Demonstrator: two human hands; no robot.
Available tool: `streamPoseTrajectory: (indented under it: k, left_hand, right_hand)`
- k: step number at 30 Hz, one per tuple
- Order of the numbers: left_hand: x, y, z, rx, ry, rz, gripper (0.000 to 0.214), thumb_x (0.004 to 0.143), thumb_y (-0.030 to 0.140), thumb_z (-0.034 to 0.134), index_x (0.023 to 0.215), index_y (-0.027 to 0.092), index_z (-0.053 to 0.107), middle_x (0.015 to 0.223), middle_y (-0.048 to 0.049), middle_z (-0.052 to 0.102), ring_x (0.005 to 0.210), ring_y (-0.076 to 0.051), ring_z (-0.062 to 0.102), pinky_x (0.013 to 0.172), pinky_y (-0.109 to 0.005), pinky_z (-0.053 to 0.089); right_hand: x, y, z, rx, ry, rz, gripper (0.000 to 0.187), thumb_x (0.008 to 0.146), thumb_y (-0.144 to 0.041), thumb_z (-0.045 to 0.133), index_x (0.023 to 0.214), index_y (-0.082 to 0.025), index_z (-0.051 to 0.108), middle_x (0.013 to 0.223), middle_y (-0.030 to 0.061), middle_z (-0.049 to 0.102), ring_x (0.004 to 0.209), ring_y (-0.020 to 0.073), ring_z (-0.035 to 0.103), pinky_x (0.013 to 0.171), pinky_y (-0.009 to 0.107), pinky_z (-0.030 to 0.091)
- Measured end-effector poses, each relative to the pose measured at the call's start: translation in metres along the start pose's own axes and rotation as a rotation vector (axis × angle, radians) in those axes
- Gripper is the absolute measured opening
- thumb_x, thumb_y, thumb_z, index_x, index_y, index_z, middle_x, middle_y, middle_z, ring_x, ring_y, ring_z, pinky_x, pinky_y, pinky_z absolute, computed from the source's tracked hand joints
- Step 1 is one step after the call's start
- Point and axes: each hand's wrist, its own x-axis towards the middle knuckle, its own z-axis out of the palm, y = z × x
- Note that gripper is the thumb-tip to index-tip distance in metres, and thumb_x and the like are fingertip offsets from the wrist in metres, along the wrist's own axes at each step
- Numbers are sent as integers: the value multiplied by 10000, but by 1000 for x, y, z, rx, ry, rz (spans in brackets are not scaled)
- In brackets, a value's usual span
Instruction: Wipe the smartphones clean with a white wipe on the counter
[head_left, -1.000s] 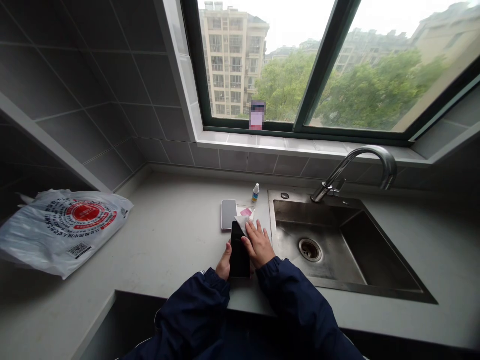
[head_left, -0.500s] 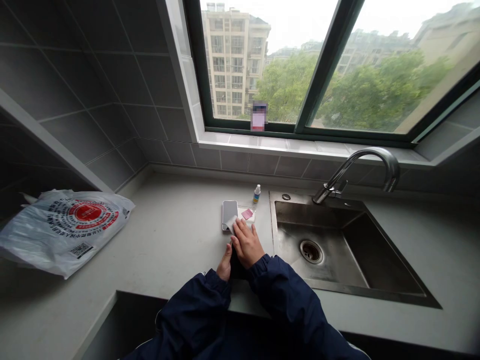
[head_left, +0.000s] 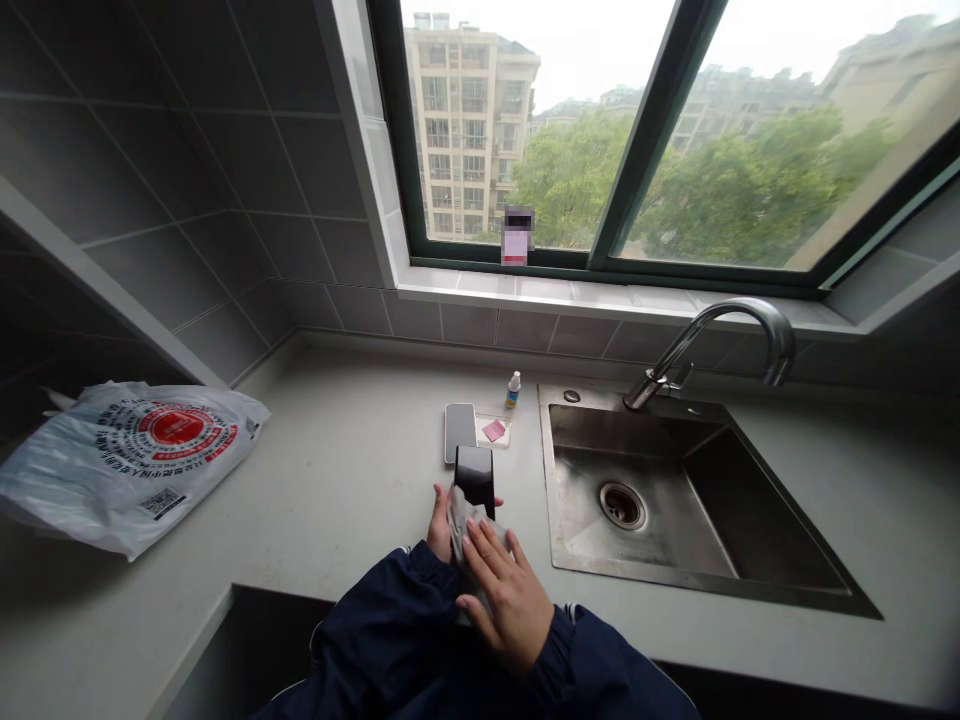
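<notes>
A black smartphone (head_left: 475, 475) rests in my left hand (head_left: 439, 525), which is closed around its edges from below; fingertips show at its right side. My right hand (head_left: 510, 590) lies over the lower half of the screen with fingers fairly straight, holding a thin whitish wipe (head_left: 463, 510) against the glass. The wipe covers the phone's lower part. Just beyond, another phone (head_left: 460, 432) with a pale edge lies on the counter. Beside it is a flat clear case (head_left: 504, 420) with a small pink piece (head_left: 493, 431) on it.
A small white-capped bottle (head_left: 513, 390) stands behind the clear case. To the right is a steel sink (head_left: 547, 480) with a curved faucet (head_left: 780, 345). A white plastic bag (head_left: 135, 460) lies on the counter (head_left: 337, 470) at left, below a window (head_left: 592, 255) further back.
My right hand has slid the wipe down the phone toward me, uncovering the upper part of its black screen. The left hand has shifted slightly toward the left.
</notes>
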Motion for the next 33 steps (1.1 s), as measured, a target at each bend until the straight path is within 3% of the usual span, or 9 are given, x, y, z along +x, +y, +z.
streamPoseTrajectory:
  k: [4, 10, 15, 21, 28, 33]
  left_hand:
    - [3, -2, 1, 24, 14, 131, 675, 864, 700, 363, 1138, 139, 623, 1030, -173, 717, 722, -278, 701, 765, -498, 526]
    - [8, -5, 0, -61, -89, 128, 656, 863, 677, 411, 1201, 145, 592, 1161, -170, 676, 1123, -337, 614, 1064, -559, 341]
    - [12, -6, -1, -26, -78, 251, 590, 915, 595, 389, 1285, 175, 574, 1366, -130, 563, 1379, -312, 375, 1177, -484, 185]
    - [16, -8, 0, 15, -103, 268, 614, 943, 569, 320, 1413, 198, 458, 1461, -101, 472, 1447, -288, 236, 1198, -463, 115]
    - [15, -8, -2, -39, -2, 256, 561, 977, 493, 262, 1425, 208, 442, 1469, -71, 468, 1457, -233, 217, 1208, -407, 96]
    - [8, -7, -2, -133, 47, 143, 609, 927, 615, 307, 1108, 173, 684, 1229, -123, 662, 1320, -282, 469, 1164, -449, 247]
  right_hand:
    - [-5, 5, 0, -33, -6, 28, 631, 956, -350, 492, 1509, -136, 275, 1554, 121, 244, 1431, 313, 264, 1112, 544, 341]
    - [6, 14, 5, -69, 3, 128, 633, 951, -352, 489, 1502, -117, 286, 1560, 139, 215, 1440, 312, 238, 1112, 558, 323]
    - [31, 33, 7, -40, 4, 236, 645, 949, -371, 484, 1501, -102, 290, 1561, 164, 194, 1445, 316, 220, 1113, 558, 310]
    - [69, 56, 5, 19, 13, 331, 659, 954, -400, 477, 1510, -110, 274, 1563, 172, 193, 1451, 321, 189, 1110, 560, 303]
    - [74, 40, 8, 24, 27, 208, 626, 951, -360, 478, 1503, -126, 300, 1567, 134, 193, 1449, 333, 194, 1111, 570, 296]
    - [48, 16, 10, 30, 4, 102, 617, 946, -353, 492, 1491, -121, 322, 1563, 127, 210, 1443, 334, 220, 1103, 590, 301]
